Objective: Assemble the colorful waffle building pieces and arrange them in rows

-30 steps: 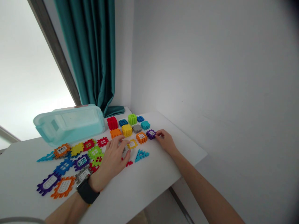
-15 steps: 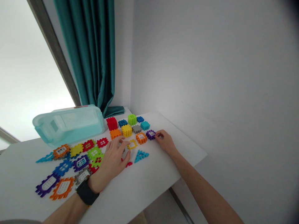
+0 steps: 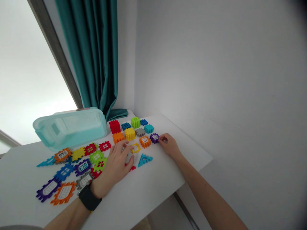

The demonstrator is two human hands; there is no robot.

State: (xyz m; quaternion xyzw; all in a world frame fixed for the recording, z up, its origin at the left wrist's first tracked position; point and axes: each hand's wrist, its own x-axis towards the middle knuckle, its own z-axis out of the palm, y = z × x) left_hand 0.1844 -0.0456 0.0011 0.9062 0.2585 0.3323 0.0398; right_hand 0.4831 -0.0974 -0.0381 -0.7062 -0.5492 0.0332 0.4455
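My right hand (image 3: 169,146) is closed in a pinch at the near right edge of a purple toothed building tile (image 3: 154,138) with a white window insert. An orange window tile (image 3: 145,141) lies just left of it. My left hand (image 3: 119,162), a dark watch on its wrist, hovers low over the tiles with fingers apart and curved. Its fingertips are beside a yellow-framed tile (image 3: 136,148). Partly covered by that hand are a red piece (image 3: 132,168) and something greyish I cannot make out. A light-blue triangle piece (image 3: 145,160) rests to its right.
Stacks of toothed tiles, among them red (image 3: 115,126), yellow (image 3: 130,134) and green (image 3: 135,122), stand toward the back. Several loose window tiles, such as an orange one (image 3: 64,193), spread to the left. Behind them a translucent teal bin (image 3: 72,127) lies near a green curtain (image 3: 96,57).
Almost nothing differs. My right hand and the purple tile have shifted very slightly left; my left hand stays in place.
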